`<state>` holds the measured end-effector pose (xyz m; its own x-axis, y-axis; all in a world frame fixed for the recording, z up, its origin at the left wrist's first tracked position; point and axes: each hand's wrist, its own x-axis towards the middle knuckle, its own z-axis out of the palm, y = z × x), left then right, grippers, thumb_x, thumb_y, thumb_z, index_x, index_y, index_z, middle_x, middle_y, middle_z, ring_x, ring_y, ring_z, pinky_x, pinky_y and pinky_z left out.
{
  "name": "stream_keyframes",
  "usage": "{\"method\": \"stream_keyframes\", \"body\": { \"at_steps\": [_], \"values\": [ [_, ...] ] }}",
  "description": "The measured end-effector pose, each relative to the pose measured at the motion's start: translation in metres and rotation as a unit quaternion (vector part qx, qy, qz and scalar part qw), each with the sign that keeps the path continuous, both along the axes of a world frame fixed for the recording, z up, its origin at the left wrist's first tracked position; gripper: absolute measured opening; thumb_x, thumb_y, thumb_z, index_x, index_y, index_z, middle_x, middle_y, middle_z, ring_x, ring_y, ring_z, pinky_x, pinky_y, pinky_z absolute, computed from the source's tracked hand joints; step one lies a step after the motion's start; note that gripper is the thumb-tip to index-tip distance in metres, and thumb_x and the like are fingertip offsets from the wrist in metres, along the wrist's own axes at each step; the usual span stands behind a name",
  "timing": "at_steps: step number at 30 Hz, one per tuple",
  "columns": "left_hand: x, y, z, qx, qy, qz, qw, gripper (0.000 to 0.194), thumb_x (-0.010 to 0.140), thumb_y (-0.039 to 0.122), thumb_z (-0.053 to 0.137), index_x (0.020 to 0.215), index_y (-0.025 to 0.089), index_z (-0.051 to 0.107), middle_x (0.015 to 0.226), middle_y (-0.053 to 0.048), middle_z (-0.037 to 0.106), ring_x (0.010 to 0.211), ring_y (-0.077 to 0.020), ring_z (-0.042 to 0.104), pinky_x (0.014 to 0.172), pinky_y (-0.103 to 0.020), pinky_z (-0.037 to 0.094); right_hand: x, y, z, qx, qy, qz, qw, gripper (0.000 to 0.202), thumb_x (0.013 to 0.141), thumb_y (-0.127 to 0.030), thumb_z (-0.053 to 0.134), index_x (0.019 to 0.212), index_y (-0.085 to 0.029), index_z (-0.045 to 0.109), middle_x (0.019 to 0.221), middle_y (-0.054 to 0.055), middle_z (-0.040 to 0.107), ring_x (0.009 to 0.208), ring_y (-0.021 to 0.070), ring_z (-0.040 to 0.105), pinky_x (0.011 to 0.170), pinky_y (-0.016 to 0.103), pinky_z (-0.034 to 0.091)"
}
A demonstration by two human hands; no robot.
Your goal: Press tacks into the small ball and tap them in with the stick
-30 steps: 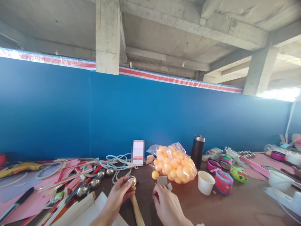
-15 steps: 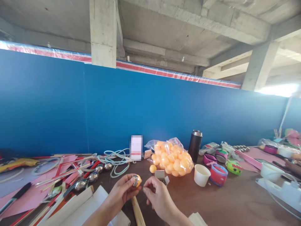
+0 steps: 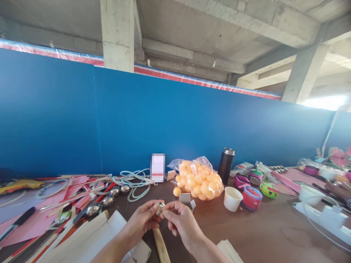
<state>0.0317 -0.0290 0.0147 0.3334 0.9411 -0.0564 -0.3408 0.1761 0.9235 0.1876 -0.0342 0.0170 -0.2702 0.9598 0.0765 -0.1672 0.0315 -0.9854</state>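
Note:
A small orange ball (image 3: 160, 209), partly covered in shiny silver, sits in the fingers of my left hand (image 3: 140, 222), which is closed around its left side. At the ball's right edge, my right hand (image 3: 181, 221) has thumb and forefinger pinched together, touching it. Whatever that pinch may hold is too small to make out. Just beyond my hands stands a small open box (image 3: 184, 198). One loose orange ball (image 3: 177, 191) rests beside a clear bag of orange balls (image 3: 201, 182). Below my hands lies a wooden stick (image 3: 161, 246).
Silver balls (image 3: 107, 201), sticks and pink paper (image 3: 16, 233) crowd the left. A pale cable (image 3: 134, 179) lies near the blue partition (image 3: 178, 120). To the right are a black flask (image 3: 226, 166), a white paper cup (image 3: 233, 199), colourful bands (image 3: 251, 198) and a power strip (image 3: 323, 219).
My right hand has moved left, so its pinched fingertips now meet the ball. My left hand still holds the ball. The camera view has shifted slightly.

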Motion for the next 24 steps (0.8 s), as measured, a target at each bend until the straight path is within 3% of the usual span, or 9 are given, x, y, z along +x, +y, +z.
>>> {"method": "stream_keyframes", "body": {
  "at_steps": [13, 24],
  "values": [
    [0.0007, 0.0003, -0.0009, 0.014, 0.005, -0.010, 1.000, 0.032, 0.072, 0.037, 0.060, 0.095, 0.016, 0.061, 0.074, -0.004, 0.060, 0.062, -0.0100, 0.054, 0.055, -0.020, 0.042, 0.0027, 0.0012, -0.0046, -0.091, 0.074, 0.020, 0.993, 0.024, 0.069, -0.033, 0.066, 0.075, -0.016, 0.051, 0.069, -0.001, 0.057, 0.044, 0.0025, 0.037, 0.035, 0.015, 0.014],
    [0.0002, 0.0002, -0.0009, 0.014, 0.004, -0.014, 1.000, 0.033, 0.074, 0.035, 0.058, 0.100, 0.014, 0.058, 0.077, -0.005, 0.061, 0.065, -0.0101, 0.055, 0.058, -0.022, 0.044, 0.0013, 0.0004, -0.0054, -0.082, 0.078, 0.012, 0.993, 0.020, 0.072, -0.029, 0.063, 0.075, -0.015, 0.049, 0.070, -0.002, 0.053, 0.045, 0.0023, 0.035, 0.036, 0.015, 0.015]
  ]
}}
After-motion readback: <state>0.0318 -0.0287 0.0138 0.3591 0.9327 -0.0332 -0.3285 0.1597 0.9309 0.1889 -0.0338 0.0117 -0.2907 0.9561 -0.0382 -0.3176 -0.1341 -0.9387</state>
